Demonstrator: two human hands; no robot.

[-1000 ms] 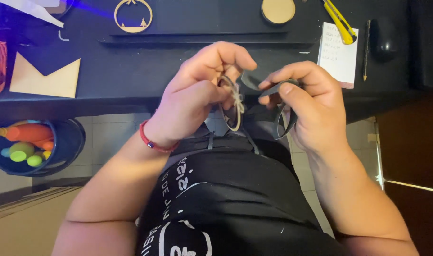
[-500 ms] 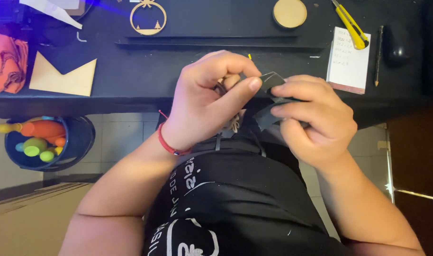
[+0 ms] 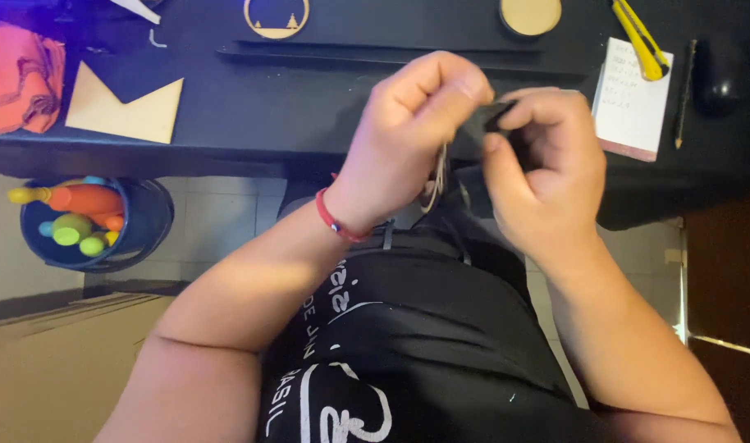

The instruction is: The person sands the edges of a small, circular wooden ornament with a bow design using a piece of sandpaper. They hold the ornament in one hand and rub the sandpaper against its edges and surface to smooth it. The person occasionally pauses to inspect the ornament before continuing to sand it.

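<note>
Two hands meet at the front edge of the black surface (image 3: pixel 252 107), both pinching one small dark flat piece (image 3: pixel 498 115). The left hand (image 3: pixel 412 131) is curled tight, thumb pressed on that piece, with a loop of pale twine (image 3: pixel 436 180) hanging below it. The right hand (image 3: pixel 543 172) grips the piece's other side. A white notepad (image 3: pixel 633 98) lies just beside them.
</note>
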